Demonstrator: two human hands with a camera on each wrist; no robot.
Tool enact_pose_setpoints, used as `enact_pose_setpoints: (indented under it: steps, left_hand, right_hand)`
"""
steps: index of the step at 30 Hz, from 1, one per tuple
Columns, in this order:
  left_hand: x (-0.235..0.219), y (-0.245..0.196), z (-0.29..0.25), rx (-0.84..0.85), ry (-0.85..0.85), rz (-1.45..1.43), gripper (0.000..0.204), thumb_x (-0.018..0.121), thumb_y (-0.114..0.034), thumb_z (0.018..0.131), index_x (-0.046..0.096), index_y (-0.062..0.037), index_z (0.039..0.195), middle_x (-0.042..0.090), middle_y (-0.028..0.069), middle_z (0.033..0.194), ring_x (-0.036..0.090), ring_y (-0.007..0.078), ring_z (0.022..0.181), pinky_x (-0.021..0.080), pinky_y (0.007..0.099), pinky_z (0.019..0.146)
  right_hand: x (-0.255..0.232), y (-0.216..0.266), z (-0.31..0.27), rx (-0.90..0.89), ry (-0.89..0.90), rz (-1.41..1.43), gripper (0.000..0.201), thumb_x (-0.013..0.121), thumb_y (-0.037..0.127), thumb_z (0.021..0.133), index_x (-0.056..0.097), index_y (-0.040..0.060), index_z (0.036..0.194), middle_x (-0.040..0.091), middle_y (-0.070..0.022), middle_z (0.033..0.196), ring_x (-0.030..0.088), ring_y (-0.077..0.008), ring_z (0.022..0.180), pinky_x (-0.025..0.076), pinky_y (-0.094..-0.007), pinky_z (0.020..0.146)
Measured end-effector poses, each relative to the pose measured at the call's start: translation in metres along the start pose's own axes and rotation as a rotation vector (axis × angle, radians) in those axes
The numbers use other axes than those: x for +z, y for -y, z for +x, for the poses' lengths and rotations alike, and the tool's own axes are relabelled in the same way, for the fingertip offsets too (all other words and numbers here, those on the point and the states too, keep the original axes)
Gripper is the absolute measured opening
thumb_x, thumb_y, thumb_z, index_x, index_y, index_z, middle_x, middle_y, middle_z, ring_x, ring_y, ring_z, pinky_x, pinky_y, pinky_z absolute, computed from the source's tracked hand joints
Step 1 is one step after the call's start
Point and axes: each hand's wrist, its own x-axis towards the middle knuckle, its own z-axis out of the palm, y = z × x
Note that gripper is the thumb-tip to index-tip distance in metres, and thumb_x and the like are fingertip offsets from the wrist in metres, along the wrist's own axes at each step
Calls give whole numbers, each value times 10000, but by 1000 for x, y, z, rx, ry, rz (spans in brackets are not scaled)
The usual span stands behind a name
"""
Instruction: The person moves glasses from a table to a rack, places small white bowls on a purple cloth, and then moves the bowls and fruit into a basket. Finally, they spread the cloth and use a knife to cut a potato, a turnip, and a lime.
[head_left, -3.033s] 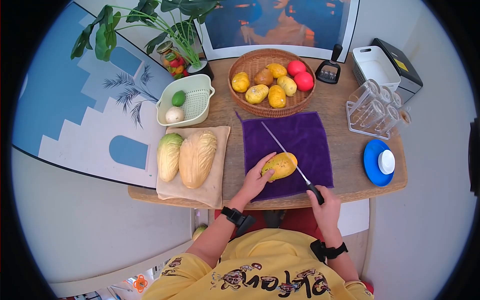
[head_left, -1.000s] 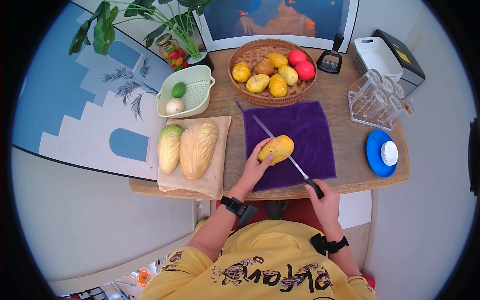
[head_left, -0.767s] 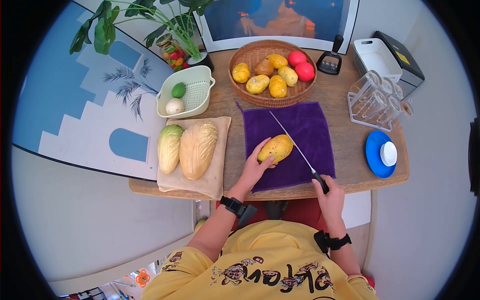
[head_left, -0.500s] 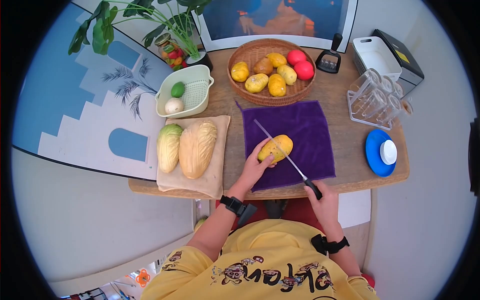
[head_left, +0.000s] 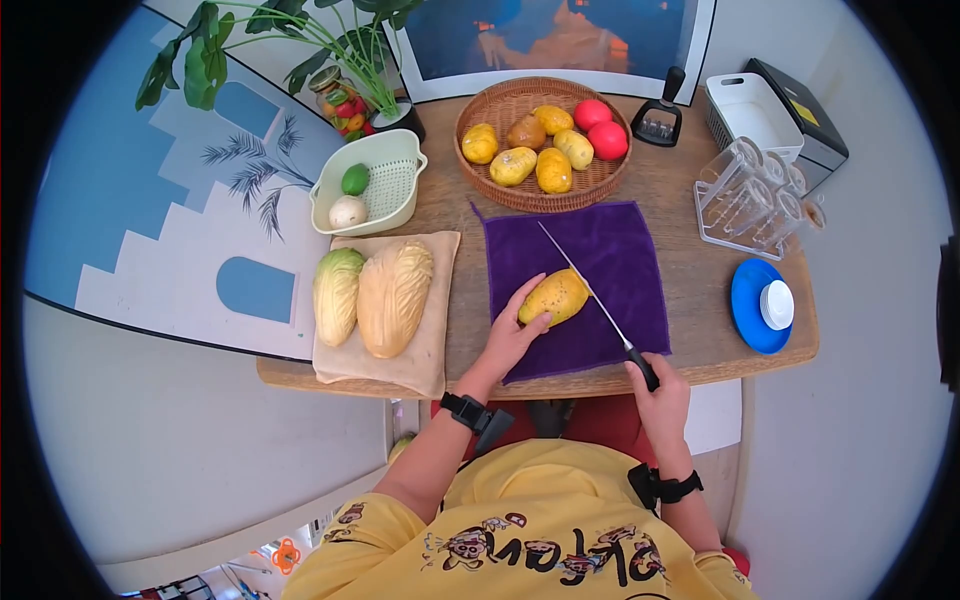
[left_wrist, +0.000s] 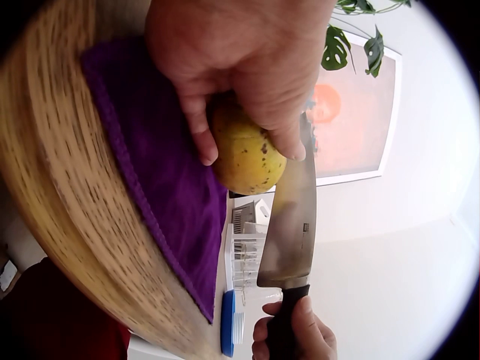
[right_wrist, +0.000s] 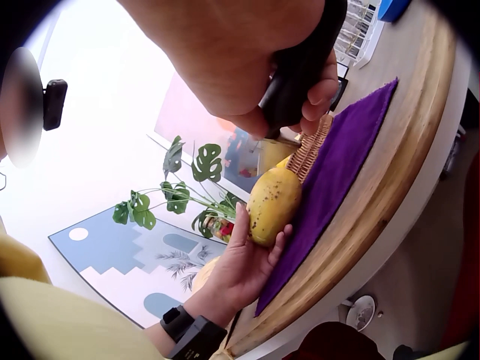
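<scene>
My left hand [head_left: 508, 338] holds a speckled yellow papaya [head_left: 555, 298] from its left side, thumb in front and fingers behind. The fruit lies over a purple cloth [head_left: 625, 255]. In my right hand [head_left: 662, 395] is a kitchen knife [head_left: 606, 310], gripped by its black handle [right_wrist: 296, 82]. Its long blade slants away from me along the fruit's right end. Seen from the left wrist, the broad blade [left_wrist: 289, 225] stands upright close beside the papaya [left_wrist: 247, 154] and my left thumb. The right wrist view shows only a short part of the blade.
Behind the cloth stands a wicker basket [head_left: 480, 190] of yellow fruits and two red balls. Two cabbages [head_left: 395, 300] lie on a beige cloth at left, below a green colander [head_left: 400, 205]. Glasses in a rack [head_left: 750, 205] and a blue plate [head_left: 745, 325] stand at right.
Over the last second the knife swings back and forth between lying across the papaya and beside its right end, where it is now. The left hand keeps its hold on the fruit.
</scene>
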Motion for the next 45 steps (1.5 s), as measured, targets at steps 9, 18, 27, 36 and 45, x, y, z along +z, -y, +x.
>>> enact_pose_setpoints:
  steps: [9, 18, 27, 36, 45]
  left_hand:
    - [-1, 7, 2, -21, -12, -32, 607, 668, -135, 984, 414, -117, 1535, 552, 60, 1367, 582, 123, 1066, 550, 262, 834]
    - [-2, 6, 1, -52, 10, -6, 598, 662, -148, 992, 406, -94, 1529, 548, 93, 1378, 609, 134, 1102, 573, 268, 842]
    - [0, 5, 1, -33, -20, 23, 572, 646, -163, 1002, 414, -85, 1518, 548, 106, 1375, 610, 162, 1130, 590, 276, 833]
    - [0, 6, 0, -32, -16, 63, 555, 653, -172, 996, 439, -86, 1501, 558, 110, 1363, 609, 164, 1132, 594, 275, 815]
    - [0, -20, 3, -51, -68, -13, 554, 620, -133, 1012, 402, -80, 1519, 620, 106, 1189, 650, 125, 845, 570, 244, 694]
  right_hand:
    - [7, 5, -11, -72, 58, 14, 265, 753, 261, 905, 709, 11, 979, 701, -189, 861, 681, -383, 778, 531, -437, 685]
    - [7, 2, 2, 41, 237, 171, 246, 749, 270, 912, 724, 35, 980, 704, -166, 832, 675, -347, 742, 512, -393, 655]
    - [15, -20, 21, 91, 128, 305, 278, 731, 268, 936, 704, -3, 993, 628, -159, 696, 582, -255, 598, 468, -365, 601]
    - [30, -52, 35, 166, 150, 54, 360, 659, 365, 973, 691, 6, 985, 632, -216, 717, 612, -402, 660, 482, -433, 634]
    - [30, -57, 39, 212, 190, 199, 365, 623, 364, 998, 654, 14, 900, 626, -144, 644, 637, -326, 626, 474, -422, 612]
